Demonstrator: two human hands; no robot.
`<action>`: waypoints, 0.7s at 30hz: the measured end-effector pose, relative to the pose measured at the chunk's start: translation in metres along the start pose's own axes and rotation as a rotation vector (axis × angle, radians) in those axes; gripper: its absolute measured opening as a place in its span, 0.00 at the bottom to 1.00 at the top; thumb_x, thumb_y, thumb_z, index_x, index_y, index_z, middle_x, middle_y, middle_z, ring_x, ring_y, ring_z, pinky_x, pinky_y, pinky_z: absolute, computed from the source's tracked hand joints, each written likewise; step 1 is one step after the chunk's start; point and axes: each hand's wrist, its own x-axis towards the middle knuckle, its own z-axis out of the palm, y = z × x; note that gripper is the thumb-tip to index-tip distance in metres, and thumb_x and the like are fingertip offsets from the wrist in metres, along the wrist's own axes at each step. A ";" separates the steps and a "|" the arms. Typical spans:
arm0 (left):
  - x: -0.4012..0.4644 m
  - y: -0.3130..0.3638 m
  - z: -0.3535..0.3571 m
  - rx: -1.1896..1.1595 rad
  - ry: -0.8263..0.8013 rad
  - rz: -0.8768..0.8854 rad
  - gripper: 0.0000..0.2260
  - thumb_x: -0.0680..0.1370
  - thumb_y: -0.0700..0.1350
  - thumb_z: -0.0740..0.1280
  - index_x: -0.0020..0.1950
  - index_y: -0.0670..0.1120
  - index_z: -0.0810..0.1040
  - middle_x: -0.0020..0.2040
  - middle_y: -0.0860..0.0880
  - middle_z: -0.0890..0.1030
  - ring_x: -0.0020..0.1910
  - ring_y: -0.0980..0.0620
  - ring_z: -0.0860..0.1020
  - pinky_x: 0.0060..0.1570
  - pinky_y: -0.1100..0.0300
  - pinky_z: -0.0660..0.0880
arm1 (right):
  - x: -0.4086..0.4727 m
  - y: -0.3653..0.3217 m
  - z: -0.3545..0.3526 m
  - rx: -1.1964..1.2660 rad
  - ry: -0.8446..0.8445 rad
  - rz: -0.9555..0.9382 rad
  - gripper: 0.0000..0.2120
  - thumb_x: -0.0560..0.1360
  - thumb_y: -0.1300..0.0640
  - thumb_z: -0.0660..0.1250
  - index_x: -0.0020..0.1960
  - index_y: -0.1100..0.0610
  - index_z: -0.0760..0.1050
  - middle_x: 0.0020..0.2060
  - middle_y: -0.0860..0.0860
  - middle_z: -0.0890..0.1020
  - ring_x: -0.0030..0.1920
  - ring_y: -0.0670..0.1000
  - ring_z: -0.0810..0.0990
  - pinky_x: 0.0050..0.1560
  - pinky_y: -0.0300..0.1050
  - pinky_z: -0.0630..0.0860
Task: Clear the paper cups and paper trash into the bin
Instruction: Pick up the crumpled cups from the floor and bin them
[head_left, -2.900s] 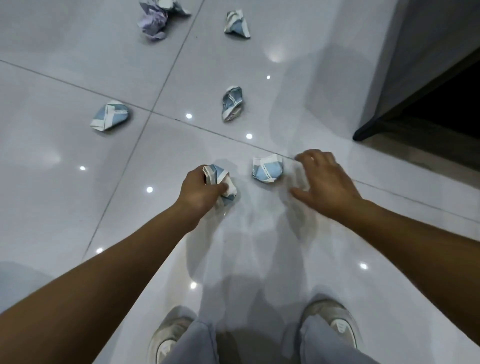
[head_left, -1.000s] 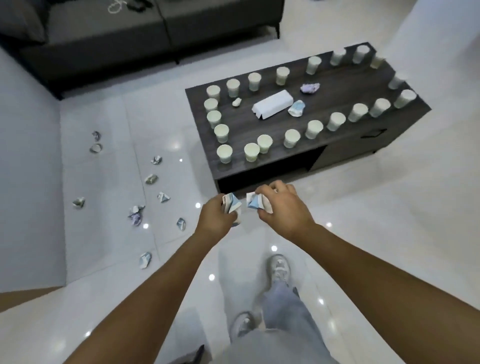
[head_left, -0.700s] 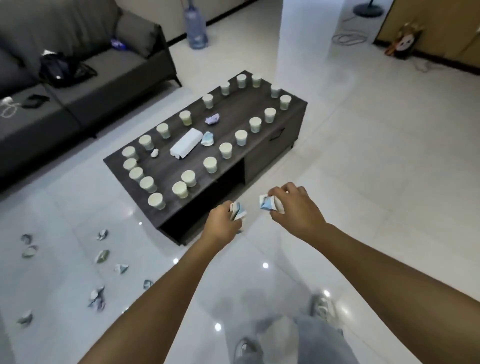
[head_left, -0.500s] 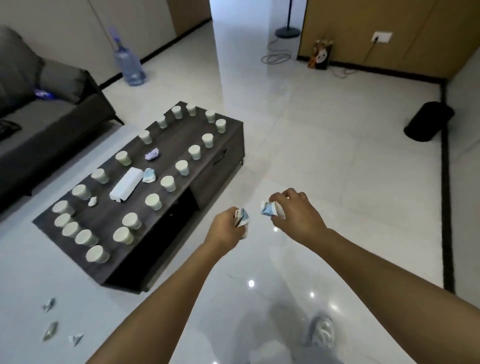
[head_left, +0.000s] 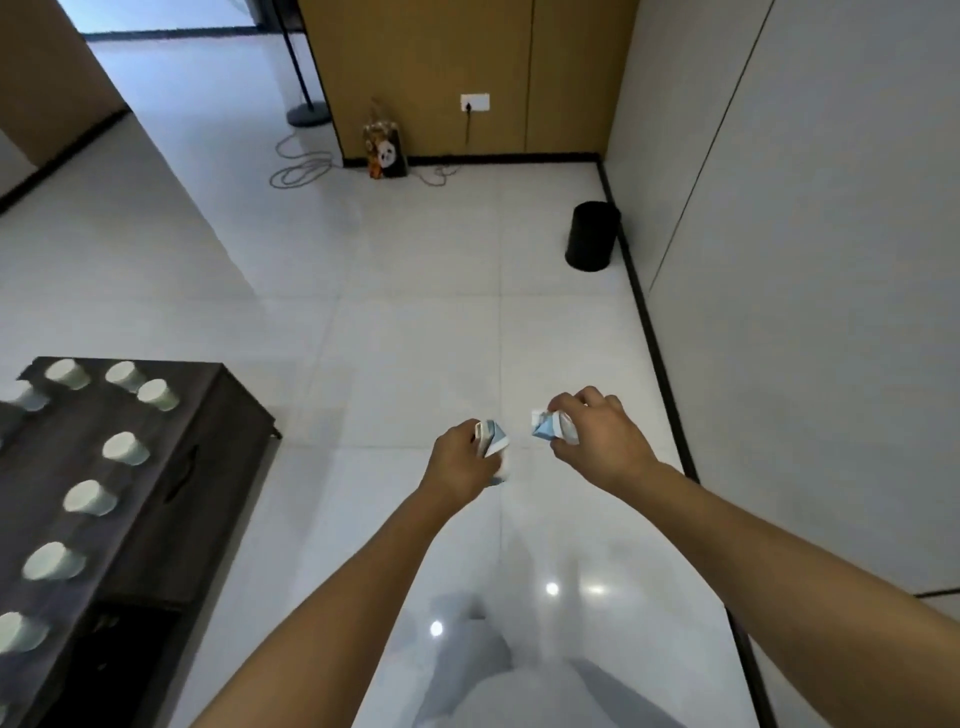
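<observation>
Bin (head_left: 592, 236) against wall (far corner) | open floor (head_left: 415, 332) between

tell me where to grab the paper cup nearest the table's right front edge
Take that paper cup round its side wall from above and the right. It stands upright and apart from its neighbours on the dark table, so fingers fit around it.
</observation>
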 end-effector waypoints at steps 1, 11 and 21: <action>0.022 0.009 0.006 0.004 -0.015 0.005 0.09 0.74 0.37 0.68 0.53 0.40 0.77 0.49 0.44 0.80 0.47 0.47 0.78 0.39 0.64 0.75 | 0.016 0.013 -0.003 0.004 0.000 0.027 0.20 0.75 0.53 0.67 0.66 0.50 0.70 0.60 0.52 0.72 0.58 0.56 0.69 0.51 0.47 0.74; 0.287 0.117 0.004 0.025 -0.132 0.079 0.07 0.74 0.36 0.68 0.52 0.40 0.76 0.47 0.45 0.78 0.38 0.55 0.75 0.27 0.75 0.70 | 0.243 0.093 -0.052 0.048 0.034 0.215 0.20 0.75 0.53 0.66 0.65 0.50 0.69 0.60 0.51 0.72 0.58 0.55 0.69 0.51 0.45 0.72; 0.515 0.232 0.012 0.070 -0.181 0.132 0.10 0.72 0.36 0.69 0.53 0.40 0.76 0.50 0.43 0.79 0.48 0.43 0.78 0.48 0.54 0.79 | 0.450 0.171 -0.114 0.070 0.047 0.316 0.21 0.75 0.53 0.66 0.67 0.51 0.68 0.61 0.53 0.72 0.59 0.55 0.68 0.54 0.47 0.72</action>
